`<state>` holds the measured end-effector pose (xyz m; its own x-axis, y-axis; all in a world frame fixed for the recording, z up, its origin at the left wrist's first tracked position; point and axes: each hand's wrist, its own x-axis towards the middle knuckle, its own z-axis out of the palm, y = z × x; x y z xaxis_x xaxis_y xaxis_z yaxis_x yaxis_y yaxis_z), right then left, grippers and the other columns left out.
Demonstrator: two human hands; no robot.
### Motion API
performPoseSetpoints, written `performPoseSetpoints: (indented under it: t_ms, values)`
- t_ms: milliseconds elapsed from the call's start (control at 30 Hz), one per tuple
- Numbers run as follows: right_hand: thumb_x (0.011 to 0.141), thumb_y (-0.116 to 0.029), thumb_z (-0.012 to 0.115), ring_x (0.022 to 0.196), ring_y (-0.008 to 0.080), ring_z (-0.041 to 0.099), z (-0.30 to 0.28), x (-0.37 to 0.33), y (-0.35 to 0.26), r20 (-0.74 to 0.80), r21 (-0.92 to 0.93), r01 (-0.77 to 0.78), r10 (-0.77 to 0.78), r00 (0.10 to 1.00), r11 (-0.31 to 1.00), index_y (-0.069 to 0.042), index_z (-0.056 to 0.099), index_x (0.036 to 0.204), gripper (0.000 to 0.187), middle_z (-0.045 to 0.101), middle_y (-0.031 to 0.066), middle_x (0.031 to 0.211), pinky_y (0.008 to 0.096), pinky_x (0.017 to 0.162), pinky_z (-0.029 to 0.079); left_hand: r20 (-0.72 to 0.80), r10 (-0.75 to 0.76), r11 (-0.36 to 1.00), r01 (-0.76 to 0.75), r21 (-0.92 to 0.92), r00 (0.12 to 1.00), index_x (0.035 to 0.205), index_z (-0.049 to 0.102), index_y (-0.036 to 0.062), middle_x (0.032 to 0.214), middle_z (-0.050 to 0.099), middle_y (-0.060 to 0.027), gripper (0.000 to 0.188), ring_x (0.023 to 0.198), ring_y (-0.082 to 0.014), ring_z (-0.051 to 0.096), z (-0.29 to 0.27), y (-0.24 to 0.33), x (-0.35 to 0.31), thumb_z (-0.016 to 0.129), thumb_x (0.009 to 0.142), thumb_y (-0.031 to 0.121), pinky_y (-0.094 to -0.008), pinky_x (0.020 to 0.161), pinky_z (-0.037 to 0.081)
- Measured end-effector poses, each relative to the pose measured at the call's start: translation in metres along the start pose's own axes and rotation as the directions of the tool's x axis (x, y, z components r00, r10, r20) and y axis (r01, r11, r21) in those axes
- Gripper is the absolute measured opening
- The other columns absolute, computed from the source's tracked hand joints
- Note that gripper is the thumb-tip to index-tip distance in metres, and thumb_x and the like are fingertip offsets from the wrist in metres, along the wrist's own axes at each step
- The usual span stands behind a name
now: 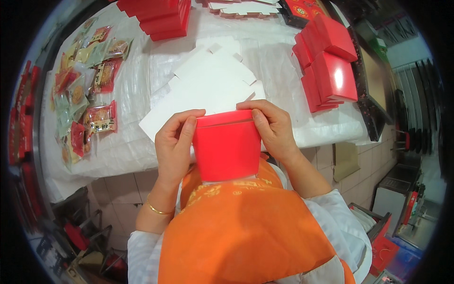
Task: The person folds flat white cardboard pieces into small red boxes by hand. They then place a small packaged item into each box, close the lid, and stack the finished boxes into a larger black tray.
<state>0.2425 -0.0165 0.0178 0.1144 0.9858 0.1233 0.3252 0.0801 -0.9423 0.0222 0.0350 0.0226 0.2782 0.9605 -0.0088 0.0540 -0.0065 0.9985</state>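
Now one red box (227, 146), left hand (174, 144) and right hand (273, 128) each in clamped grip on it.

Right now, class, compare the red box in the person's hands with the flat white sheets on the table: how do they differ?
The red box is glossy red; the flat white sheets are plain white. The red box is folded up into a box shape, while the white sheets lie flat and unfolded. The red box is held off the table by the left hand and right hand; the white sheets rest on the table, untouched. Both look like cardboard.
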Motion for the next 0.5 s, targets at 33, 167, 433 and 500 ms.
performPoseSetpoints:
  t_ms: [33,167,433,500]
  values:
    - [0.101,-0.006,0.045,0.089,0.0141,0.065,0.0,0.0,0.0,0.013,-0.003,0.002,-0.002,1.0,1.0,0.002,0.067,0.112,0.025,0.07,0.0093,0.1,0.0269,0.08,0.052,0.01,-0.006,1.0,0.006,-0.009,1.0,0.111,0.07,-0.0004,0.096,0.071,-0.0025,0.025,0.073,-0.0031,0.055,-0.001,-0.002,0.0,0.055,0.103,0.018,-0.0188,0.064,0.044]
    - [0.099,-0.003,0.045,0.091,0.0163,0.066,0.001,-0.003,0.005,0.056,-0.041,0.004,-0.001,0.998,0.999,0.002,0.068,0.112,0.027,0.07,0.0111,0.103,0.0281,0.081,0.053,0.039,-0.016,0.998,0.014,0.054,0.999,0.112,0.071,-0.0011,0.102,0.073,-0.0063,0.024,0.083,-0.0075,0.061,-0.006,-0.015,0.0,0.057,0.102,0.016,-0.0222,0.076,0.049]
    - [0.095,-0.003,0.051,0.091,0.0201,0.068,0.001,-0.002,0.015,0.096,0.016,0.021,-0.022,0.995,1.0,0.001,0.07,0.111,0.025,0.072,0.0146,0.102,0.0301,0.08,0.054,0.145,-0.028,0.997,0.018,0.073,0.989,0.112,0.072,-0.0008,0.107,0.073,-0.0083,0.022,0.095,-0.0105,0.064,-0.014,-0.026,0.007,0.057,0.101,0.01,-0.0245,0.085,0.05]
    - [0.096,-0.004,0.051,0.093,0.0211,0.068,0.0,-0.003,0.015,0.117,0.038,0.018,-0.022,0.993,0.999,0.001,0.069,0.112,0.025,0.071,0.0153,0.103,0.0306,0.082,0.054,0.187,-0.033,0.997,0.02,0.073,0.982,0.114,0.071,-0.0012,0.111,0.072,-0.009,0.022,0.097,-0.0108,0.064,-0.015,-0.029,0.007,0.055,0.101,0.009,-0.0247,0.086,0.05]
